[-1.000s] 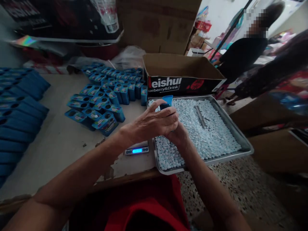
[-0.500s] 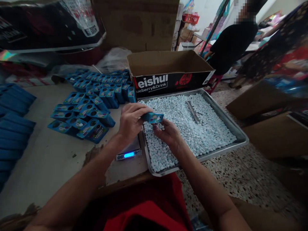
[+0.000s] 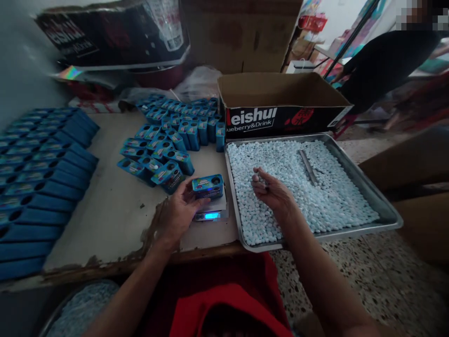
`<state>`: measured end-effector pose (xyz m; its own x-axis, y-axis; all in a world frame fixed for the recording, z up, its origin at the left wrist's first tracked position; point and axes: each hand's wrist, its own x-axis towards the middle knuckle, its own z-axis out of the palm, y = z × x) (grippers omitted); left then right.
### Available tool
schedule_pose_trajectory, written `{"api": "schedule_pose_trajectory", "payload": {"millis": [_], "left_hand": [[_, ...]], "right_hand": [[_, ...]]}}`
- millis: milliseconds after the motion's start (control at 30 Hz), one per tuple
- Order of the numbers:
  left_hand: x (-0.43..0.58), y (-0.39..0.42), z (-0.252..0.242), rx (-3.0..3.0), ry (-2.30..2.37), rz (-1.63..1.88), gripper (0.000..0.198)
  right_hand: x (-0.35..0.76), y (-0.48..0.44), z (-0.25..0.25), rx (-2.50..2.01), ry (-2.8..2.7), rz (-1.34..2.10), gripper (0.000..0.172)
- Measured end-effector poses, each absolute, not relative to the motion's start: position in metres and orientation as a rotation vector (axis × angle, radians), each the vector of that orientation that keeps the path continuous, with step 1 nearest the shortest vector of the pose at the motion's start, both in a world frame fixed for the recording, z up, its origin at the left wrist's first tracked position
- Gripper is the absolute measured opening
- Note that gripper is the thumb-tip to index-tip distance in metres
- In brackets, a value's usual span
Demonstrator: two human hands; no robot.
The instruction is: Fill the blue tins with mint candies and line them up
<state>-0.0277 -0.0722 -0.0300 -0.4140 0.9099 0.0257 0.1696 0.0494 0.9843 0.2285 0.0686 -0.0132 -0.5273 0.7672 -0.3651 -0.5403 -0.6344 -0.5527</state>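
Observation:
My left hand (image 3: pixel 179 210) grips a small blue box (image 3: pixel 207 186) with a round dark hole in its top. The box is at the digital scale (image 3: pixel 220 204), whose display glows blue; whether it rests fully on the scale is unclear. My right hand (image 3: pixel 275 193) hovers over small white pellets (image 3: pixel 250 222), candy-like in look, spread in a metal tray (image 3: pixel 354 167). Its fingers are curled together, and what they hold, if anything, is hidden. A flat metal strip (image 3: pixel 307 167) lies on the pellets.
Blue boxes stand loosely grouped (image 3: pixel 168 175) beyond my left hand and in packed rows (image 3: pixel 52 187) at far left. An open carton (image 3: pixel 252 124) is behind the tray. A person in black (image 3: pixel 389 65) is at the back right. A pellet-filled container (image 3: pixel 84 309) sits below the table edge.
The blue box has moved away from above the tray and down to the scale in my left hand. My right hand has parted from it and stays over the pellets. The view has turned left.

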Motion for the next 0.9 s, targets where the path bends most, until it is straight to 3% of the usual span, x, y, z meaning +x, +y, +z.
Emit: {"api": "schedule_pose_trajectory", "payload": {"millis": [100, 400, 600, 900], "left_hand": [[-0.039, -0.085, -0.024, 1.178, 1.682, 1.489, 0.075], [-0.074, -0.131, 0.009, 1.282, 1.87, 1.547, 0.057], [-0.077, -0.126, 0.005, 1.385, 1.901, 1.499, 0.042], [-0.086, -0.122, -0.001, 1.347, 1.918, 1.524, 0.041]], "right_hand": [[0.228, 0.069, -0.012, -0.843, -0.539, 2.104, 0.012], [0.212, 0.07, 0.019, -0.942, -0.711, 2.095, 0.011], [0.199, 0.055, 0.048, -0.983, -0.852, 2.139, 0.017], [0.15, 0.048, 0.074, -0.988, -1.404, 2.061, 0.028]]}}
